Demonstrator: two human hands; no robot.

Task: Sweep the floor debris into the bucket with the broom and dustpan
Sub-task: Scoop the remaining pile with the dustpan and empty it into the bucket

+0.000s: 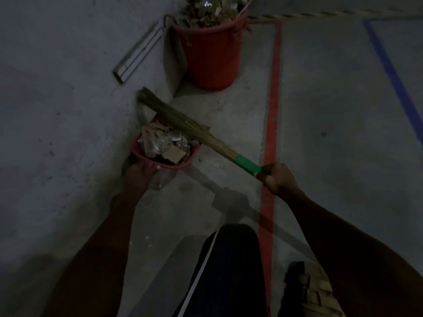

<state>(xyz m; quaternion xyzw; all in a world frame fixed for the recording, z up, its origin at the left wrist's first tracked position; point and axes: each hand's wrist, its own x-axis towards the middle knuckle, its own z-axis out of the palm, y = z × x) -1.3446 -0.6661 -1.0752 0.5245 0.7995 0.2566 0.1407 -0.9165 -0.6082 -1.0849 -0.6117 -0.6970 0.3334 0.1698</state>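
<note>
My left hand [139,177] grips the near end of a pink dustpan [146,156], held just above the floor by the wall. The pan is heaped with debris [164,143]: cardboard scraps, paper and shiny plastic. My right hand [278,179] grips the green handle of a straw broom [183,124], whose bristles lie across the far side of the pan and point up-left toward the wall. A red bucket [211,56] stands further ahead in the corner, heaped above its rim with similar scraps.
A grey wall [57,99] runs along the left, with a pale conduit strip [137,53] fixed to it. A red floor line [272,124] and a blue floor line [393,74] cross the concrete. My leg and sandalled foot [313,291] are at the bottom.
</note>
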